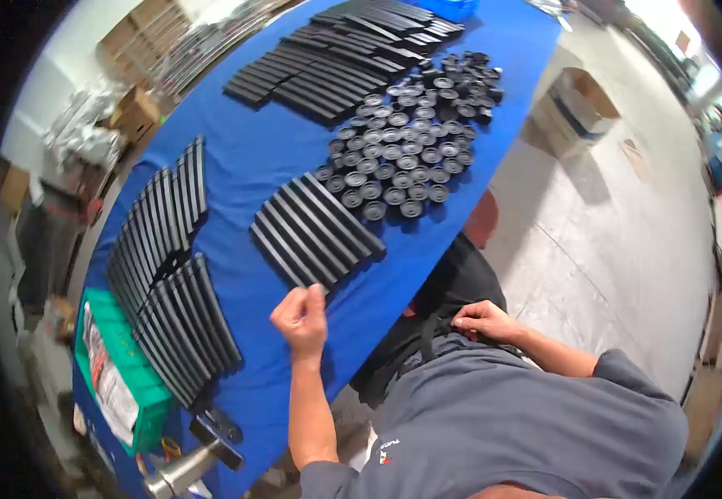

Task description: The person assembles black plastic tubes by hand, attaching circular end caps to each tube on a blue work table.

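Observation:
My left hand (301, 320) is closed in a loose fist above the blue cloth, beside the near end of a fanned group of black strips (315, 229). Nothing shows in it. Close to my waist, my right hand (482, 322) has its fingers curled together against dark material; what they hold, if anything, is hidden. Many round black caps (394, 150) lie in a cluster beyond the strips.
More black strips (328, 66) cover the table's far end, and others (182, 324) lie along its left side. A green crate (153, 416), a hammer (186, 470) and the blue-covered table (244, 150) are in view. A cardboard box (577, 108) stands on the floor.

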`<state>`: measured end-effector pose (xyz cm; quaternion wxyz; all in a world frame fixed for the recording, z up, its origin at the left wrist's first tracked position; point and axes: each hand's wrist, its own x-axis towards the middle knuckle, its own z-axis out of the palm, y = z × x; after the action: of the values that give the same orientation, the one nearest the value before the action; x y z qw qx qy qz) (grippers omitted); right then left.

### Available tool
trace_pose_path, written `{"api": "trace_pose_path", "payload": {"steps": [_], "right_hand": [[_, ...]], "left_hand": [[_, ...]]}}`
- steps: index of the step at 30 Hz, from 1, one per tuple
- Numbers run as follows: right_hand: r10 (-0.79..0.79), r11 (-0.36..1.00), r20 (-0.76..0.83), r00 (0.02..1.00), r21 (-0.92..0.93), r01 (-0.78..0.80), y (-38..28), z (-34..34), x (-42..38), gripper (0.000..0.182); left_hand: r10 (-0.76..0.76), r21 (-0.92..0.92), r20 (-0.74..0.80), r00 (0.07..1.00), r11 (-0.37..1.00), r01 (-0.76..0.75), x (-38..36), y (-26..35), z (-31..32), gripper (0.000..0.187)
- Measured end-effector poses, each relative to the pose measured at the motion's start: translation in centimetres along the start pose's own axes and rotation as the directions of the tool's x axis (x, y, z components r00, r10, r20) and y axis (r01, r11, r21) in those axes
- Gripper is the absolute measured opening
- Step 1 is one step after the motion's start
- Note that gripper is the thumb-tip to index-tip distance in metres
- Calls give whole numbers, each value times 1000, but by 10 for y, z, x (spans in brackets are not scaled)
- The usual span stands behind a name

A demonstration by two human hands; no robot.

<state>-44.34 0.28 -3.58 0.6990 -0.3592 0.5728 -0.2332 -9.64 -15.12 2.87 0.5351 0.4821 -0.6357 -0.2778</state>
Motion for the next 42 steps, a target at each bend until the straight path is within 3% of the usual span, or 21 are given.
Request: {"api": "trace_pose_path", "payload": {"steps": [3,4,7,12,16,17,21,28,32,37,41,42], "right_hand": [[-84,996,-39,996,-18,84,8,8,2,28],[-67,998,-29,997,-4,67,5,10,4,28],[-69,997,-15,997,-48,68,-10,22,4,26],[-39,983,8,999,-179,40,-21,26,8,24],[-111,809,38,993,-576,113,-42,22,9,33],[-60,774,68,996,-626,90,-55,21,8,35],[-214,651,168,962,-709,269,-62,14,12,37],[-217,732,104,971,-641,233,-41,13,4,36],[-360,736,98,928,-581,347,-24,8,10,35],[-279,794,203,939,-501,344,-36,-5,36,33],[-112,919,190,976,-354,174,-46,-5,41,32],[-154,916,200,968,-339,216,-46,-3,40,30]], "left_hand": [[-215,-92,-113,970,974,205,-5,-23,-10,48],[-344,-217,-110,932,924,316,-8,-28,-12,51],[-402,-272,-112,909,892,361,-4,-35,-8,52],[-366,-139,-91,926,926,352,-10,-45,-8,55],[-358,-111,-116,926,931,347,-8,-38,-9,53],[-352,-116,-126,928,934,338,-9,-41,-9,53],[-350,-113,-132,927,935,337,-8,-43,-9,53],[-378,-118,-120,918,924,365,-6,-35,-7,54],[-403,-182,-149,903,909,376,-7,-32,-8,57],[-417,-288,-239,877,893,346,-10,-45,-9,53],[-474,-407,-237,848,841,357,-1,-41,-15,52],[-504,-448,-237,831,815,366,3,-40,-15,51]]}}
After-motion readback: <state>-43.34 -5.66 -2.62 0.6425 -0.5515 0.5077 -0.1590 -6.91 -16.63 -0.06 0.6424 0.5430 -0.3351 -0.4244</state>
